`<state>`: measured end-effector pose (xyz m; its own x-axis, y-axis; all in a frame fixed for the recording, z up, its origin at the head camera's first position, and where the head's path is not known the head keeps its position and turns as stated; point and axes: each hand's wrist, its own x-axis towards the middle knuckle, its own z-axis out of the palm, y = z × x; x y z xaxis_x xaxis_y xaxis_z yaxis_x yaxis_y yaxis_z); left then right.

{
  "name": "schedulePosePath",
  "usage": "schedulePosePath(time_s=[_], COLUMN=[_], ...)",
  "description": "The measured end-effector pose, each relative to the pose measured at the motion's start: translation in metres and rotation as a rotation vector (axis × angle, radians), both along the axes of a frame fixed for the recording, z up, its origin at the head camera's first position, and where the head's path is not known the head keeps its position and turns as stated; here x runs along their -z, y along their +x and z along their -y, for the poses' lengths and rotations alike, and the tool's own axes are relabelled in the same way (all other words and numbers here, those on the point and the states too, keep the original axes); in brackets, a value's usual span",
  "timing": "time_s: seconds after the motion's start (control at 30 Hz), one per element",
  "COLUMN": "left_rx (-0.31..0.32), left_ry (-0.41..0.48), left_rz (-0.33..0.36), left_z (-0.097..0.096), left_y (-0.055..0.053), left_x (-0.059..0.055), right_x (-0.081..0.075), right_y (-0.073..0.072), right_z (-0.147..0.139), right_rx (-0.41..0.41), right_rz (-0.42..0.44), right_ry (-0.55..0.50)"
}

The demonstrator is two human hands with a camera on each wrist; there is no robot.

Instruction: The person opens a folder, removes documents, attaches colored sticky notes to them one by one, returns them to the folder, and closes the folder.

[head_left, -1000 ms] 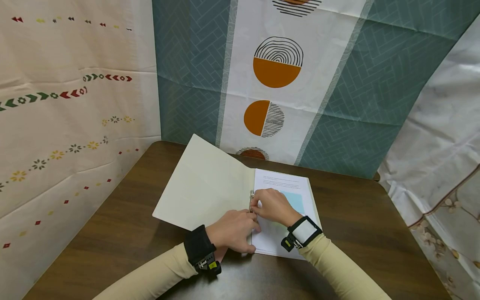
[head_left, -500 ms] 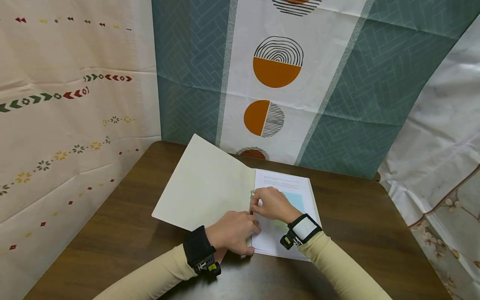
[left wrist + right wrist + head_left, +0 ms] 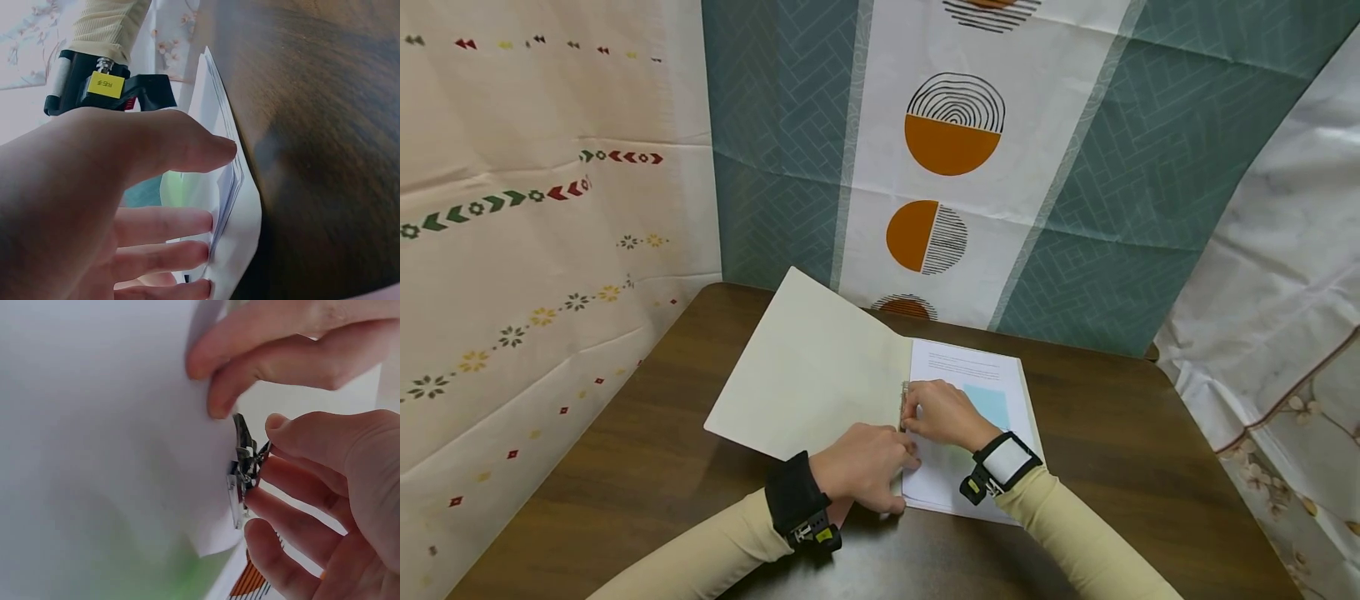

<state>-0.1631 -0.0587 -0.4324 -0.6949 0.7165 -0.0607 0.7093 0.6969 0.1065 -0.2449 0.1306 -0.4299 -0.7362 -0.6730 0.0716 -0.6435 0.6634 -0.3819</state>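
Note:
An open cream file folder [image 3: 805,367] has a metal clip [image 3: 245,465] along its spine and printed papers [image 3: 940,492] on its right side. My right hand [image 3: 951,414] holds the clip, its thumb [image 3: 280,422] on a raised lever and its other fingers curled on the far side. My left hand [image 3: 865,467] rests on the papers' left edge below the clip. In the left wrist view, its fingers [image 3: 165,226] reach out fairly straight and touch the sheets, with the thumb near their lower edge. The right hand hides most of the clip in the head view.
The folder lies on a dark wooden table [image 3: 1120,467], its left cover spread out. A pink piece [image 3: 844,510] shows under the left wrist. Patterned cloths [image 3: 1075,250] hang behind the table and at both sides.
The right hand's fingers have shifted slightly at the clip. The left hand stays in nearly the same place on the papers, and the folder lies as before.

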Motion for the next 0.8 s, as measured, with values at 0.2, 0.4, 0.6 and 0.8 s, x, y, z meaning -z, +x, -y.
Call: schedulePosePath(time_s=[0.2, 0.4, 0.6, 0.8], left_rx=[0.005, 0.016, 0.02, 0.029], left_ry=[-0.011, -0.037, -0.08, -0.133], left_rz=[-0.003, -0.005, 0.009, -0.002], left_z=[0.0, 0.001, 0.001, 0.001], left_y=[0.001, 0.002, 0.001, 0.0], left_x=[-0.003, -0.003, -0.004, -0.006], right_x=[-0.003, -0.002, 0.002, 0.005], right_y=[0.005, 0.008, 0.01, 0.011], right_z=[0.006, 0.007, 0.007, 0.008], right_rx=[0.038, 0.043, 0.056, 0.069], right_rz=[-0.008, -0.03, -0.025, -0.033], right_ry=[0.05, 0.079, 0.077, 0.076])
